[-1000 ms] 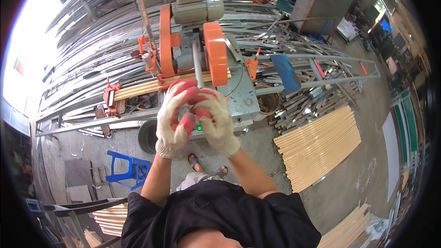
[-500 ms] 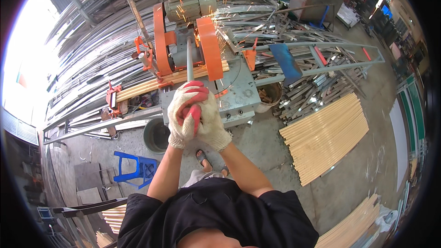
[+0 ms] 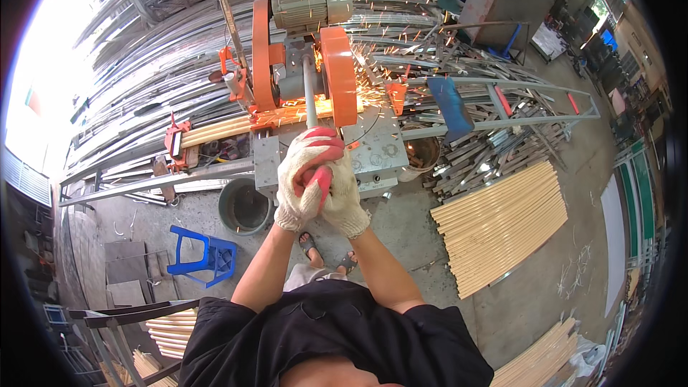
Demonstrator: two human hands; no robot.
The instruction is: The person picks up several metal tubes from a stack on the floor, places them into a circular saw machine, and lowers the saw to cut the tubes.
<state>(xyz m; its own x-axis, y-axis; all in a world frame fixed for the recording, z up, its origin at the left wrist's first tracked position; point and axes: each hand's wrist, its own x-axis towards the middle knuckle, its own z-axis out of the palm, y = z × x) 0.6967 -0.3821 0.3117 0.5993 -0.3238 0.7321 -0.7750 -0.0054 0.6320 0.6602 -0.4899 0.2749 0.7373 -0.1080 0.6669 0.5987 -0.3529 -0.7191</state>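
My left hand (image 3: 292, 190) and my right hand (image 3: 344, 199), both in cream work gloves with red palms and fingers, are closed together round the end of a grey bar handle (image 3: 309, 93). The handle belongs to a cut-off saw with an orange blade guard (image 3: 339, 75), a second orange cover (image 3: 264, 57) and a grey motor (image 3: 301, 7). Yellowish tubes (image 3: 215, 133) lie across the saw's grey base (image 3: 373, 147) under the guard. Bright sparks spray along the tubes and right of the guard. The blade itself is hidden by the guard.
An orange clamp (image 3: 175, 142) stands by the tubes' left end. A dark bucket (image 3: 245, 206) and blue stool (image 3: 204, 256) stand at left. Yellowish tubes (image 3: 502, 233) lie on the floor at right. Metal offcuts (image 3: 480, 150) are piled behind them.
The sparks have grown denser and brighter along the tubes and right of the guard. Saw and hands sit a little farther right in the picture; both hands keep their grip on the handle.
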